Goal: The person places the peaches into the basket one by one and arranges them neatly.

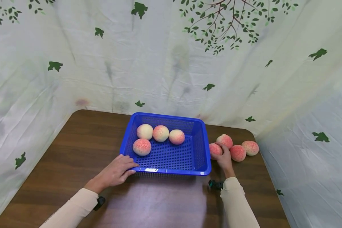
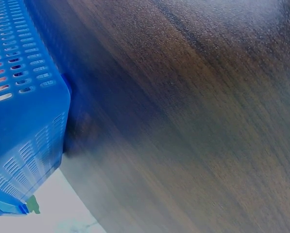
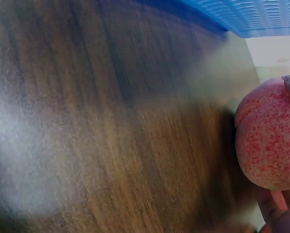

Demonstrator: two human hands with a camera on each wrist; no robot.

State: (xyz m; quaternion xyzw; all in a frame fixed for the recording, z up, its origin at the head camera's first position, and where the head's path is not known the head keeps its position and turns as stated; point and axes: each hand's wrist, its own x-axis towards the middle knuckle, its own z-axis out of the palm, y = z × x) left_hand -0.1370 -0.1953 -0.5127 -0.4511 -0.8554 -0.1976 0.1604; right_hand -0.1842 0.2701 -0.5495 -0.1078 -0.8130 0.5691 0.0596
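Observation:
A blue plastic basket with perforated walls stands on the table, several pink-and-cream peaches inside it, one of them a redder peach near its left side. At the basket's front left corner my left hand grips the rim, fingers over the edge and thumb outside. My right hand is to the right of the basket, its fingers around a peach. In the right wrist view this peach sits between thumb and fingers, close to the tabletop. The left wrist view shows the basket's wall but not the hand's grip.
Beside the right hand lie more loose peaches: one behind it, one to its right and another near the table's right edge. A pale curtain with printed leaves hangs behind the brown wooden table and along its sides.

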